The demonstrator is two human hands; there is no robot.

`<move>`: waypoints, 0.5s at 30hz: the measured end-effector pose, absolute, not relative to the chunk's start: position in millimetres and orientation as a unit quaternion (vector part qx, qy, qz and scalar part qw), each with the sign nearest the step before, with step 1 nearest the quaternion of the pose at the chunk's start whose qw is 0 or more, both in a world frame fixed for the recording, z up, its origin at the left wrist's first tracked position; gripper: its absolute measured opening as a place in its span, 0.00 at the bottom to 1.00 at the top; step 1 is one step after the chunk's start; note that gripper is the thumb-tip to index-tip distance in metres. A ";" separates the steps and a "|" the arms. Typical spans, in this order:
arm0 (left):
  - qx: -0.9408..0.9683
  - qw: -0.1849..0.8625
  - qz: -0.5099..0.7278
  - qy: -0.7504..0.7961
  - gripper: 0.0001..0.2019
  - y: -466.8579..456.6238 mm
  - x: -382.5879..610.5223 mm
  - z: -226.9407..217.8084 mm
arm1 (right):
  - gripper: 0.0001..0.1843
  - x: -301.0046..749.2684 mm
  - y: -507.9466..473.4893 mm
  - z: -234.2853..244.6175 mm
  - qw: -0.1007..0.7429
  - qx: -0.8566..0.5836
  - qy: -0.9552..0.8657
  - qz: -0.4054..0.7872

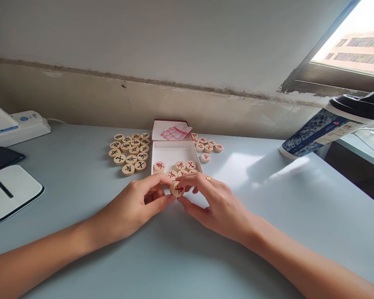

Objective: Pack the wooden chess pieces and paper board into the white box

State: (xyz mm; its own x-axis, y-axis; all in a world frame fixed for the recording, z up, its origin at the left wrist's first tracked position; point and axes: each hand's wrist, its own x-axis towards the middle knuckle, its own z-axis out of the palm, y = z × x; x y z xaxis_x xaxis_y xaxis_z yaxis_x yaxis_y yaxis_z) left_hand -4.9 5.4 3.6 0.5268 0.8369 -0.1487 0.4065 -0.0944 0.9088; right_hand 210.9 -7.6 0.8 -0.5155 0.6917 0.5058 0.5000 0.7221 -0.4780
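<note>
Between the fingertips of both hands is a round wooden Chinese chess piece (177,189) with a red character, tilted up in front of the box. My left hand (145,199) pinches its left side with thumb and forefinger. On the other side, my right hand (205,197), with a gold ring, grips it too. Just beyond stands an open white box (166,151) with several red-marked pieces (180,165) in its near part. Its raised lid (156,129) holds a folded sheet (176,133) with red lines. My fingers hide the box's front edge.
Several black-marked pieces (131,160) lie left of the box, and red-marked ones (208,148) lie right of it. A tall cup (322,128) leans at the far right. A white power strip (28,124), a dark phone (3,160) and a white device (15,199) are at left.
</note>
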 end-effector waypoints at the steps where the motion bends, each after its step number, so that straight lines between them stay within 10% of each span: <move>1: 0.712 0.508 0.209 0.437 0.12 5.4 -4.6 4.6 | 0.11 210.8 -7.8 0.2 0.348 -0.351 -0.858 0.137; 15: 0.786 0.464 0.184 0.366 0.08 0.3 -4.6 8.7 | 0.12 208.4 -9.8 -1.1 0.315 -0.321 -0.878 0.165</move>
State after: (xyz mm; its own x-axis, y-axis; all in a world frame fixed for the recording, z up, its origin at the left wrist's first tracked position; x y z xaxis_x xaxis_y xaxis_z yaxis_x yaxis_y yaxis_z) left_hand -4.6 0.3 8.7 0.6641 0.7459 -0.0505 0.4047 -0.3019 0.8632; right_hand 208.4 -9.8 -1.1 -0.5959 0.6674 0.4467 0.4602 0.7396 -0.4911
